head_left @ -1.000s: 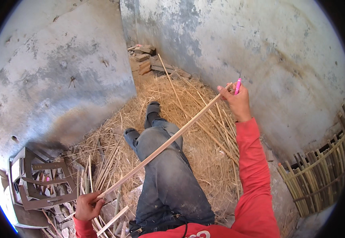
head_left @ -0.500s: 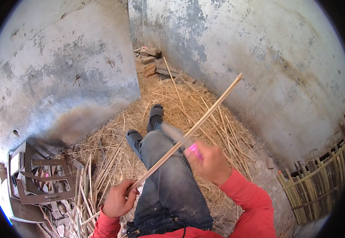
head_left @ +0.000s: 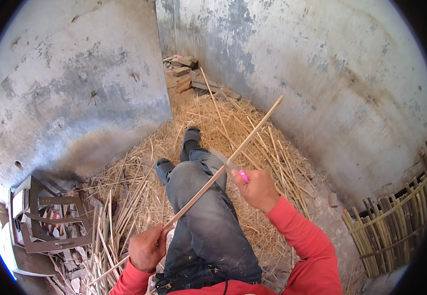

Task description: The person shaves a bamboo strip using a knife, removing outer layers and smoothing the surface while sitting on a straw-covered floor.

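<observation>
A long, pale bamboo strip (head_left: 256, 132) slants over my lap, rising from lower left to upper right. Near its lower part my left hand (head_left: 147, 249) is closed round it, and a thin tail sticks out behind the fist. My right hand (head_left: 258, 191) grips a knife with a pink handle (head_left: 244, 175). Its grey blade (head_left: 218, 155) crosses the strip at about the middle and seems to touch it. Whether the edge has cut in, I cannot tell. The fingers of my right hand partly hide the handle.
Shavings (head_left: 203, 113) cover the floor around my legs (head_left: 193, 196). Loose strips (head_left: 125, 206) lie on the left, beside a broken dark frame (head_left: 58, 244). A stake fence piece (head_left: 393, 223) stands at right. Bricks (head_left: 183, 63) are piled in the far corner between worn walls (head_left: 311, 73).
The bamboo strip has shifted down and left, its far end now lower. My right hand, blurred before, is sharper, and the knife lies across the strip. My left hand sits slightly lower.
</observation>
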Demonstrator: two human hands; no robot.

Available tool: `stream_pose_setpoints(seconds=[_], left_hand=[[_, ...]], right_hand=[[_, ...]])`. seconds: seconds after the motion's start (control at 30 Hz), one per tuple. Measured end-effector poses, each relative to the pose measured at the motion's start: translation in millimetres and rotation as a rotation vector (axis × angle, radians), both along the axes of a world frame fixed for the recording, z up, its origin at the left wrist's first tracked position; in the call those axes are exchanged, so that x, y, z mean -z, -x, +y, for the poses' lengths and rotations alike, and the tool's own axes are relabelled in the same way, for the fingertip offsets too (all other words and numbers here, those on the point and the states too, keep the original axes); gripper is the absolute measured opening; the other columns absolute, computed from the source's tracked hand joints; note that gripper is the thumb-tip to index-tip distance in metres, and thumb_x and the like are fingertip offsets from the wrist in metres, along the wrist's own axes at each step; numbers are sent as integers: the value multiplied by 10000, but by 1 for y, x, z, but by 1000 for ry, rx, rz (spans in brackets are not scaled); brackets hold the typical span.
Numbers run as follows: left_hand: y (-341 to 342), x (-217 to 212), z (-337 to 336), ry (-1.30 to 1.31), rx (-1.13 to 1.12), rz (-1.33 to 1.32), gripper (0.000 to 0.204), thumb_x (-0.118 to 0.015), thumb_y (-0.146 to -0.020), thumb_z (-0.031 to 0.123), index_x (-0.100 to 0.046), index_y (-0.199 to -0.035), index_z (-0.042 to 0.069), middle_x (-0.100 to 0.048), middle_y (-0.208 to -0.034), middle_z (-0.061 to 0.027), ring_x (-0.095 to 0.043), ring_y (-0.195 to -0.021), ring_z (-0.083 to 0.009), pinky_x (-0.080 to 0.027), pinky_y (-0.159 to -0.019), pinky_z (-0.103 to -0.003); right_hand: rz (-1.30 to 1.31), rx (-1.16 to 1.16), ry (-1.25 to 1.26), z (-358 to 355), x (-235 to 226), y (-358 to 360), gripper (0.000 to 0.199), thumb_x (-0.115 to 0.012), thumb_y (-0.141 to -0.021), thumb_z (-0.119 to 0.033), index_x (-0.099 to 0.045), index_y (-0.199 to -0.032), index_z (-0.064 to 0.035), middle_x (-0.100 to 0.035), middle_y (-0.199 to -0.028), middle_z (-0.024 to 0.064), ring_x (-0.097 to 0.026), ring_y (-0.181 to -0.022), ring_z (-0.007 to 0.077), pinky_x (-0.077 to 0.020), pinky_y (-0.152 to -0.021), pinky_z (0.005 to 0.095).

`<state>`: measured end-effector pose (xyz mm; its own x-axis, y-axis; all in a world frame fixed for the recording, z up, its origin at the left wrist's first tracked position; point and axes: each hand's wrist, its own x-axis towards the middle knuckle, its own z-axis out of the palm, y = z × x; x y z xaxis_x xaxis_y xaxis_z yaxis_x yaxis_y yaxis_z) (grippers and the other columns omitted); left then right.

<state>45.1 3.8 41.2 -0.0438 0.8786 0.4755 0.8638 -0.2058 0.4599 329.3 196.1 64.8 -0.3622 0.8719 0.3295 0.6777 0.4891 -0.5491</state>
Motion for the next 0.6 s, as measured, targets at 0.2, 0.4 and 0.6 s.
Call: stream_pose_setpoints(seconds=[0.2,0.4,0.6], left_hand=[[32,6,-21,-15,-2,170,188,-797,-852,99,-703,-1004,43,-615,-652,-108,-600,-507,-306,-447,-462,-409],[46,-5,-48,47,-49,200,102,-767,-861,76,-692,-920,40,-579,-622,-128,-586,-506,-325,-424,-466,-424],[43,-3,-42,220,-1,-69,80,-745,-880,62,-725,-949,29,-609,-621,-142,-613,-511,-327,-454,-479,-408]], right_hand=[[-5,203,-25,53,0,-33,660,-487,-1055,-531,-669,-691,-11,-560,-554,225,-550,-492,419,-438,-518,526],[-134,349,-222,120,13,-101,685,-471,-1058,-540,-658,-695,10,-582,-607,255,-570,-571,454,-409,-554,535],[359,237,-136,107,2,-75,549,-585,-1045,-411,-585,-617,-67,-470,-471,36,-470,-428,220,-425,-503,432]])
